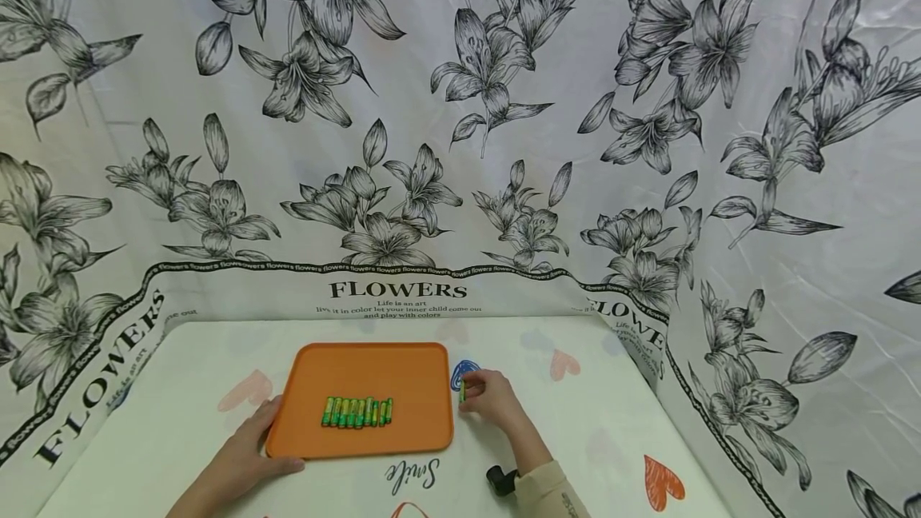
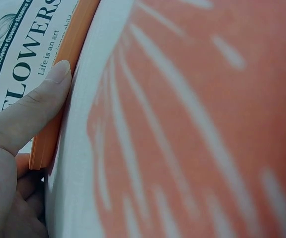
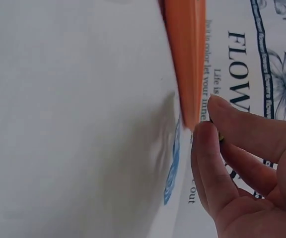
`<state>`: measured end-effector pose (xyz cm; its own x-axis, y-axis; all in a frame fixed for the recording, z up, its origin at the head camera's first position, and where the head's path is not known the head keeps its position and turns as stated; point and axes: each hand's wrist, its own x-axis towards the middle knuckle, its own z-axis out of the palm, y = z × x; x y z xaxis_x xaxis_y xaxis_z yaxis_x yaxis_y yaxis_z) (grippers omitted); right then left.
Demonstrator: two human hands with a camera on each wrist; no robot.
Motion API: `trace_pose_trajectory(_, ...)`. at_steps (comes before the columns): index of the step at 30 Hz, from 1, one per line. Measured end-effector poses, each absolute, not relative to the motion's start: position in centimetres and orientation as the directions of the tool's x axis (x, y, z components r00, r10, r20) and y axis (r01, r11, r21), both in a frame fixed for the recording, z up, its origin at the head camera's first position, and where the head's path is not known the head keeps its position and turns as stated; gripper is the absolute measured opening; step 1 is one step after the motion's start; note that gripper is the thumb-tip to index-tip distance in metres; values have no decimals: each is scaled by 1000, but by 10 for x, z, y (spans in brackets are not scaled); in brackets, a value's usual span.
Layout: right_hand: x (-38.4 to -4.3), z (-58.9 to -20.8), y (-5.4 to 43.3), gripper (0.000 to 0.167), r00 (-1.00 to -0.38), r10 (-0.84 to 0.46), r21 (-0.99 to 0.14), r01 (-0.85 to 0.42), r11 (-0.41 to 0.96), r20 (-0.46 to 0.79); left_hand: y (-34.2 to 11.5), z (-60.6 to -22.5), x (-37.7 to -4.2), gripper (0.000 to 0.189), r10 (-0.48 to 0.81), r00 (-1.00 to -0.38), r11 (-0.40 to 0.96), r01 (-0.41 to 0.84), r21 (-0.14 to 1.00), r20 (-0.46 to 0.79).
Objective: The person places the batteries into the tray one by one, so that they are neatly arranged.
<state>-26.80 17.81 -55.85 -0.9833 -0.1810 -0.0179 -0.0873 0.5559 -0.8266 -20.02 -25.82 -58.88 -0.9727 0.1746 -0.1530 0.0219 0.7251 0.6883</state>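
Note:
An orange rectangular tray lies on the table. Side by side in a row on it are several green-and-yellow batteries, those at the right end slimmer. My left hand grips the tray's near left corner, its thumb against the tray wall in the left wrist view. Just off the tray's right edge, my right hand pinches one small green battery between thumb and fingertips. Those fingers hide nearly all of that battery in the right wrist view.
The white tablecloth carries printed hearts and lettering. A blue printed heart lies beside the right hand. A black object is at the right sleeve. Flower-printed curtain encloses the table's back and sides.

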Motion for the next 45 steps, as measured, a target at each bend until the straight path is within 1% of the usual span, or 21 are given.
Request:
trace_pose_trajectory(4,-269,-556,170,47,-979,-202,-827,-112,552,-3,-258,-587,-200,124,175,-973,723,23,691,-150)
trace_pose_trajectory(11,-268,-549,147,47,-981,-192,-837,-82,541,-28,-258,-586,-200,125,167,-972,725,6,688,-167)
trace_pose_trajectory(20,-265,-538,119,44,-979,-203,-846,-92,526,-20,-259,-590,-202,126,164,-971,723,-1,691,-172)
trace_pose_trajectory(24,-263,-542,105,45,-977,-210,-838,-82,540,-40,-259,-589,-201,126,155,-973,729,-6,685,-173)
trace_pose_trajectory(32,-262,-557,82,43,-969,-238,-857,-66,511,-67,-258,-587,-199,125,165,-974,713,11,701,-153)
trace_pose_trajectory(37,-264,-564,72,46,-971,-219,-861,-28,507,-97,-258,-587,-198,124,170,-975,706,22,708,-140)
trace_pose_trajectory(45,-260,-567,61,47,-975,-188,-830,-5,557,-120,-259,-588,-198,124,172,-976,707,26,707,-136)
